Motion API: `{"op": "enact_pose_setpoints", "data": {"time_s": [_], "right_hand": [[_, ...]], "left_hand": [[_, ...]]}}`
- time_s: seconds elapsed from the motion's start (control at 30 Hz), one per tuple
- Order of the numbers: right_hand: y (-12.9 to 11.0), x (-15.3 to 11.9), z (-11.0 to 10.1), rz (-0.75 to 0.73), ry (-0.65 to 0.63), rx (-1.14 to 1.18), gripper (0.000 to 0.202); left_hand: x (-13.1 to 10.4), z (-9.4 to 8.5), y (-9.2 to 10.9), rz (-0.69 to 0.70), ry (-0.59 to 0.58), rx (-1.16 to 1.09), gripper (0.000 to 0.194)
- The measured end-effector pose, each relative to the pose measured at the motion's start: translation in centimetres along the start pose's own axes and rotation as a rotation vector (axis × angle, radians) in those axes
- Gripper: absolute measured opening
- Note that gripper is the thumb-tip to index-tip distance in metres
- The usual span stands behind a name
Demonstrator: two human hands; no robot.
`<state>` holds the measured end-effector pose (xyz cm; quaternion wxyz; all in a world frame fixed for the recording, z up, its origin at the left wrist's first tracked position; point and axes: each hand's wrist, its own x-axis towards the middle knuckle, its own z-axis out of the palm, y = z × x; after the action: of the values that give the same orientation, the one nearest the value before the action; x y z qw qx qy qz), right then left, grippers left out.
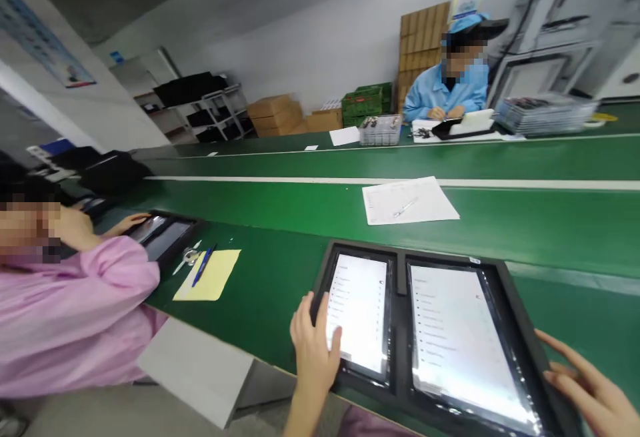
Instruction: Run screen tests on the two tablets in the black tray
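A black tray lies on the green bench in front of me and holds two lit tablets. My left hand rests on the tray's left edge, thumb touching the screen of the left tablet. The right tablet shows a white menu screen. My right hand lies flat on the tray's right edge with fingers spread, holding nothing.
A person in pink sits at my left by another black tray, a yellow sheet and a blue pen. A white paper with a pen lies ahead. A person in blue works across the bench.
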<state>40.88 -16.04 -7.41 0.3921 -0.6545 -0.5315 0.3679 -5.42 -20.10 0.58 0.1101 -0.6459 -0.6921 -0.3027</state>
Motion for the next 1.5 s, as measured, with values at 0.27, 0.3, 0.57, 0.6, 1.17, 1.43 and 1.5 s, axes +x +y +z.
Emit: {"op": "enact_pose_setpoints", "data": {"time_s": [0.27,0.3,0.57,0.6,1.17,1.43,1.5], "right_hand": [[-11.2,-0.7,4.5,-0.903,0.023,-0.695,0.032],[-11.9,-0.9,5.9,-0.926,-0.057,-0.735,0.03],[-10.8,1.5,2.8,-0.891,-0.151,-0.686,0.036],[-10.7,2.0,2.2,-0.875,-0.12,-0.639,0.043],[-11.6,1.0,4.3,-1.075,-0.174,-0.623,0.039],[-8.4,1.4,2.8,-0.933,0.093,-0.309,0.033],[-8.2,1.5,2.6,-0.905,0.12,-0.298,0.033]], "left_hand": [[1.3,2.7,-1.7,-0.113,-0.273,-0.115,0.052],[1.4,2.7,-1.8,-0.085,-0.276,-0.094,0.052],[2.0,1.1,-1.5,0.315,-0.403,-0.096,0.056],[2.1,1.1,-1.5,0.288,-0.393,-0.101,0.061],[2.9,3.4,-1.6,-0.183,-0.3,0.003,0.066],[2.5,2.9,-1.5,-0.103,-0.366,0.123,0.078],[2.5,3.0,-1.4,-0.118,-0.355,0.117,0.073]]}}
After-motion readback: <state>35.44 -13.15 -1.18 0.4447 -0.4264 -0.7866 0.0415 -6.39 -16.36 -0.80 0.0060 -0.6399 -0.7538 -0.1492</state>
